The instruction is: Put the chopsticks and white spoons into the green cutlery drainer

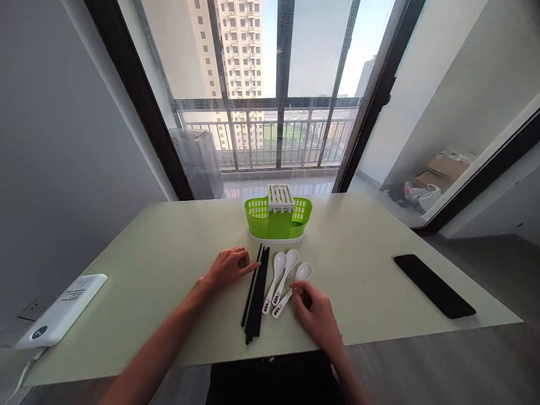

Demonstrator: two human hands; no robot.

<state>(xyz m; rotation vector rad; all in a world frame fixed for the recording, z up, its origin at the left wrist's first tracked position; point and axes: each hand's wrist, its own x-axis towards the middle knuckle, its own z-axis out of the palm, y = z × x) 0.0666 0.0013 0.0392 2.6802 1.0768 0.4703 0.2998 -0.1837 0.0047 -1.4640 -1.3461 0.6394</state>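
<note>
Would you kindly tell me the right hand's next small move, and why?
I would probably close the right hand on the handle of the rightmost spoon, since that hand is at the handle, while the left hand is by the black chopsticks.

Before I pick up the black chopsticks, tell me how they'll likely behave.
The black chopsticks look slim and straight, so each is probably stiff and light. Lying side by side with uneven ends, they would likely slide apart if pushed. Nothing visible binds them, so lifting may leave some behind.
</note>
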